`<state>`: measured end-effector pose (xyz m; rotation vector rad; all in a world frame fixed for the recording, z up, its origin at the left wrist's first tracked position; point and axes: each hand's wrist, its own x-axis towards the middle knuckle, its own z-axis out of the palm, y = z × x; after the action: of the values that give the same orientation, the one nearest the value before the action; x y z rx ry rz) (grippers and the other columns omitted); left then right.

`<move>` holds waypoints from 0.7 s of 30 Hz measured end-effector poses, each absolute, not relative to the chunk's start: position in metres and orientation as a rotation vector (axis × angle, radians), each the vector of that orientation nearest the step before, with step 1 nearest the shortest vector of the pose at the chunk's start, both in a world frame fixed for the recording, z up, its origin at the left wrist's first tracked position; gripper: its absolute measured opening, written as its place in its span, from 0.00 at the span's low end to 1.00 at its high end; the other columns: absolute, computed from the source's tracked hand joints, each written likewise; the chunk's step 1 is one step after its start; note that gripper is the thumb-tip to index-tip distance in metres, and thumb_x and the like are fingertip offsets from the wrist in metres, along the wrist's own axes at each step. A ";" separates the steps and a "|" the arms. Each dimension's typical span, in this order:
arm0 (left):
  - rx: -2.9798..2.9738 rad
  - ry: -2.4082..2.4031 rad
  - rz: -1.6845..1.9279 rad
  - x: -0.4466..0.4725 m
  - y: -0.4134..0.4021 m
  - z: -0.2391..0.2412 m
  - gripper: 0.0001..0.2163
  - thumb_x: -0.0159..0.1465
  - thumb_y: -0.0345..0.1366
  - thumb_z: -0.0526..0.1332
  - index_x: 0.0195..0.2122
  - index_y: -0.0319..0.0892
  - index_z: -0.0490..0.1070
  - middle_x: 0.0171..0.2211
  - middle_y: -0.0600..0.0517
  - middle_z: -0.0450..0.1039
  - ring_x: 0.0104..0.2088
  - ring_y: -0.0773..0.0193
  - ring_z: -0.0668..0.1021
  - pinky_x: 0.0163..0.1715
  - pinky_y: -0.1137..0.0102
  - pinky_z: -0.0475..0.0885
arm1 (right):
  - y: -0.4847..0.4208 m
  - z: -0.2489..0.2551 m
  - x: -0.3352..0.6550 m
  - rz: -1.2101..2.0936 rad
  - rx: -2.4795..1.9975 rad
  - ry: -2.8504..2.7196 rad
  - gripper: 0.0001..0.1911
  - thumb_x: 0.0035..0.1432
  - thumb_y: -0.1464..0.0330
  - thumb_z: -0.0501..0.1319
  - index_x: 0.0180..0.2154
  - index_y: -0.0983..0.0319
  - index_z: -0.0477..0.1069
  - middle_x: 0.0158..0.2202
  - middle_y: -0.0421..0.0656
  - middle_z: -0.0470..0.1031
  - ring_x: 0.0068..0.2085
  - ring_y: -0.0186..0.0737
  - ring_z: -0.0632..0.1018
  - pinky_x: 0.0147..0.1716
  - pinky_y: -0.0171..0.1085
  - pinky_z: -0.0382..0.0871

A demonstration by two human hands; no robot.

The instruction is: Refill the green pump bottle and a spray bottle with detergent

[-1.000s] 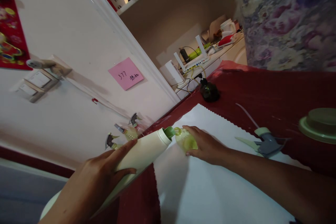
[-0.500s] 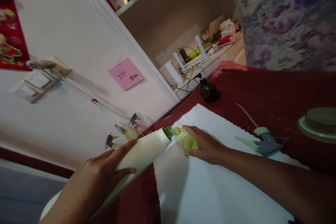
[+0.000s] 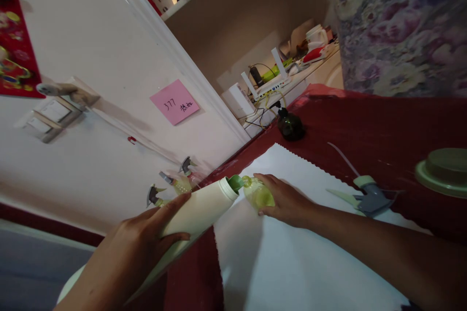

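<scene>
White sheet (image 3: 310, 267) spreads below right grip (image 3: 286, 200), edge beyond; that grip clasps yellow-green bottle (image 3: 257, 194), left grip (image 3: 142, 238) cream bottle (image 3: 202, 206).

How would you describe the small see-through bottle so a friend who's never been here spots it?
Start at the red table and find the white sheet on it. Over that sheet, the right hand holds the small bottle, yellow-green, facing a larger pale bottle. Unlike the spray bottles by the wall, it has no spray head fitted.
</scene>
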<state>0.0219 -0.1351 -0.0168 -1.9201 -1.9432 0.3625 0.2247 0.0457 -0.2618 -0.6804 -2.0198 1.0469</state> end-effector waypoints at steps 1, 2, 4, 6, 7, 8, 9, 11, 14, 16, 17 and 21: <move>-1.920 -1.947 0.361 0.022 -0.135 -0.017 0.26 0.67 0.52 0.59 0.65 0.56 0.67 0.48 0.48 0.85 0.39 0.45 0.87 0.35 0.56 0.83 | 0.046 -0.262 0.224 1.045 -0.680 -2.019 0.47 0.50 0.67 0.72 0.68 0.53 0.57 0.65 0.51 0.69 0.62 0.59 0.72 0.60 0.56 0.67; -1.920 -1.952 0.360 0.022 -0.135 -0.017 0.26 0.67 0.52 0.59 0.65 0.57 0.67 0.48 0.49 0.85 0.39 0.45 0.87 0.35 0.56 0.83 | 0.046 -0.262 0.224 1.044 -0.679 -2.019 0.47 0.50 0.67 0.73 0.68 0.53 0.57 0.65 0.51 0.69 0.62 0.59 0.72 0.60 0.55 0.67; -1.919 -1.955 0.355 0.022 -0.135 -0.017 0.26 0.67 0.53 0.60 0.65 0.58 0.67 0.48 0.50 0.85 0.40 0.46 0.87 0.35 0.58 0.83 | 0.047 -0.262 0.224 1.044 -0.678 -2.019 0.47 0.50 0.67 0.72 0.68 0.53 0.57 0.65 0.51 0.69 0.62 0.59 0.73 0.60 0.55 0.67; -1.917 -1.952 0.356 0.022 -0.135 -0.017 0.26 0.67 0.54 0.59 0.65 0.59 0.67 0.49 0.50 0.85 0.40 0.46 0.87 0.34 0.60 0.83 | 0.047 -0.262 0.225 1.045 -0.678 -2.018 0.47 0.50 0.67 0.72 0.68 0.52 0.57 0.65 0.51 0.69 0.61 0.60 0.73 0.59 0.56 0.67; -1.919 -1.949 0.358 0.022 -0.135 -0.017 0.26 0.67 0.54 0.59 0.65 0.58 0.67 0.49 0.50 0.85 0.40 0.46 0.87 0.34 0.59 0.82 | 0.047 -0.262 0.225 1.047 -0.678 -2.018 0.47 0.50 0.67 0.72 0.68 0.52 0.57 0.65 0.50 0.69 0.61 0.60 0.72 0.59 0.56 0.67; -1.923 -1.948 0.361 0.022 -0.134 -0.017 0.26 0.67 0.54 0.58 0.66 0.58 0.67 0.49 0.49 0.85 0.40 0.46 0.87 0.35 0.59 0.82 | 0.047 -0.262 0.226 1.048 -0.678 -2.017 0.46 0.50 0.67 0.72 0.68 0.51 0.57 0.65 0.50 0.69 0.62 0.60 0.72 0.59 0.57 0.67; -1.923 -1.951 0.365 0.022 -0.134 -0.016 0.26 0.67 0.54 0.58 0.66 0.57 0.67 0.48 0.49 0.85 0.40 0.45 0.87 0.35 0.57 0.83 | 0.047 -0.262 0.226 1.050 -0.677 -2.017 0.46 0.50 0.67 0.72 0.68 0.51 0.57 0.65 0.50 0.69 0.61 0.60 0.72 0.59 0.57 0.67; -1.914 -1.966 0.373 0.023 -0.134 -0.016 0.26 0.67 0.54 0.57 0.66 0.56 0.67 0.48 0.48 0.85 0.39 0.44 0.87 0.35 0.55 0.83 | 0.046 -0.262 0.226 1.050 -0.677 -2.018 0.46 0.50 0.67 0.72 0.68 0.50 0.57 0.65 0.49 0.69 0.61 0.59 0.72 0.59 0.56 0.67; -1.907 -1.995 0.379 0.024 -0.135 -0.015 0.26 0.67 0.55 0.57 0.65 0.57 0.67 0.48 0.49 0.85 0.39 0.44 0.87 0.35 0.53 0.83 | 0.045 -0.262 0.227 1.048 -0.680 -2.021 0.47 0.50 0.67 0.72 0.68 0.51 0.57 0.65 0.49 0.69 0.62 0.59 0.72 0.60 0.55 0.67; -1.910 -2.001 0.380 0.024 -0.136 -0.015 0.26 0.67 0.56 0.57 0.65 0.58 0.67 0.49 0.49 0.85 0.40 0.44 0.87 0.36 0.53 0.83 | 0.045 -0.261 0.227 1.050 -0.683 -2.024 0.46 0.50 0.67 0.72 0.68 0.53 0.57 0.65 0.50 0.69 0.62 0.60 0.72 0.60 0.55 0.67; -1.913 -1.995 0.376 0.024 -0.136 -0.014 0.27 0.67 0.56 0.57 0.65 0.58 0.67 0.49 0.49 0.85 0.40 0.44 0.87 0.36 0.53 0.83 | 0.045 -0.261 0.227 1.051 -0.684 -2.025 0.46 0.50 0.67 0.72 0.68 0.54 0.57 0.65 0.51 0.69 0.61 0.60 0.72 0.59 0.56 0.67; -1.927 -1.961 0.355 0.025 -0.136 -0.013 0.27 0.66 0.54 0.58 0.65 0.57 0.67 0.48 0.49 0.85 0.39 0.45 0.87 0.35 0.56 0.83 | 0.045 -0.259 0.227 1.053 -0.685 -2.020 0.46 0.50 0.67 0.72 0.68 0.54 0.58 0.65 0.51 0.69 0.61 0.60 0.72 0.59 0.56 0.68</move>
<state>0.0246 -0.1358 -0.0134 -1.9270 -1.9614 0.3551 0.2270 0.0451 -0.2594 -0.6854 -2.0204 1.0530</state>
